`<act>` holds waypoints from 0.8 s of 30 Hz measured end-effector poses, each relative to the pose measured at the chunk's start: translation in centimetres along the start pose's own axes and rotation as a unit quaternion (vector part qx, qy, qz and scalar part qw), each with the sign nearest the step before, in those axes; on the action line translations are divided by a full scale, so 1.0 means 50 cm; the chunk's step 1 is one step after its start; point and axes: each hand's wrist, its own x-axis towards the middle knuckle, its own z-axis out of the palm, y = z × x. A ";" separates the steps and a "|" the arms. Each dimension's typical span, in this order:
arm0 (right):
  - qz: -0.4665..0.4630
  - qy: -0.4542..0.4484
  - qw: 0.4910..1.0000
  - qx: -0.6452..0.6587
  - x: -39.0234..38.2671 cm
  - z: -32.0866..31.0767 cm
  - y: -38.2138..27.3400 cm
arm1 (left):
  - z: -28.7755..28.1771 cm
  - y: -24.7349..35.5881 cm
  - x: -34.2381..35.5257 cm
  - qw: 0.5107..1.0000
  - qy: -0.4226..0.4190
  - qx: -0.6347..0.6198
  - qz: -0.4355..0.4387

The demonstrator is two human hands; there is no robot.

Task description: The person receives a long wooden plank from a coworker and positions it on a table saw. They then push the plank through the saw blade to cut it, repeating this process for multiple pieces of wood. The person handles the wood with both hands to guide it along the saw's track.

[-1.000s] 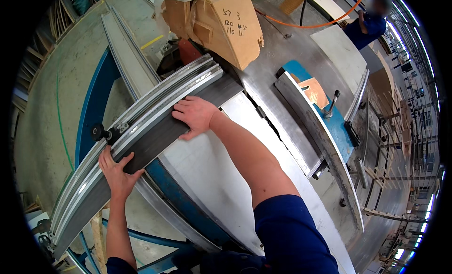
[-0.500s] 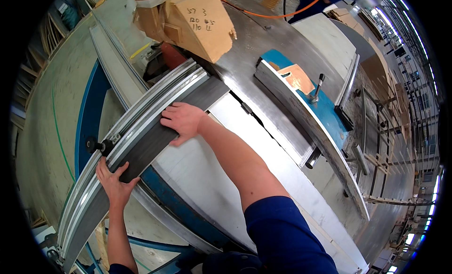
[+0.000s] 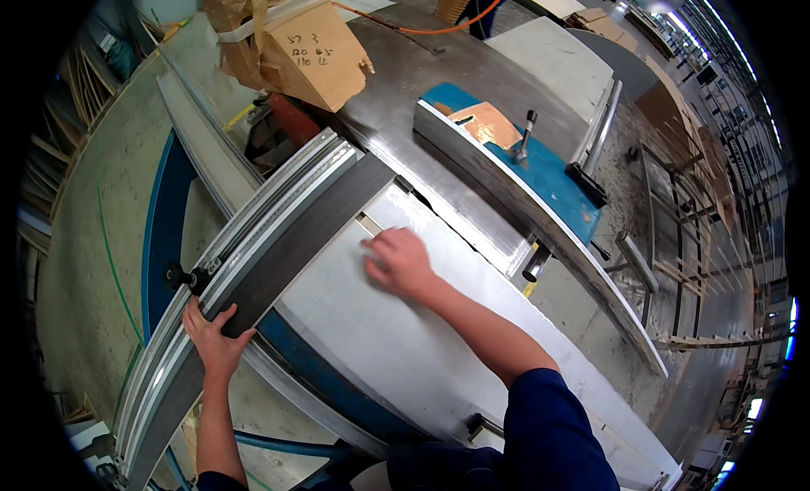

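Head view: dark strip (image 3: 308, 238) running near-left to far-right — left hand (image 3: 216, 343) splayed on it, right hand (image 3: 401, 261) half-open, seemingly empty, rightward.

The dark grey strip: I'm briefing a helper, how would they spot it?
Find the pale metal table. Across its left end runs a silver rail, with the dark grey strip along its near side, touched by the left hand. Its dark face stands out from the shiny rail and pale table.
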 end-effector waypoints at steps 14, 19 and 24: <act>0.284 -0.001 0.931 -0.228 0.046 -0.074 0.168 | -0.034 0.053 -0.059 1.000 -0.017 -0.007 -0.020; 0.294 0.037 0.949 -0.110 0.028 -0.112 0.095 | -0.056 0.064 -0.075 0.999 -0.001 -0.045 -0.026; 0.300 -0.184 0.918 0.182 0.089 -0.073 -0.056 | -0.062 0.070 -0.072 0.998 -0.004 -0.041 -0.040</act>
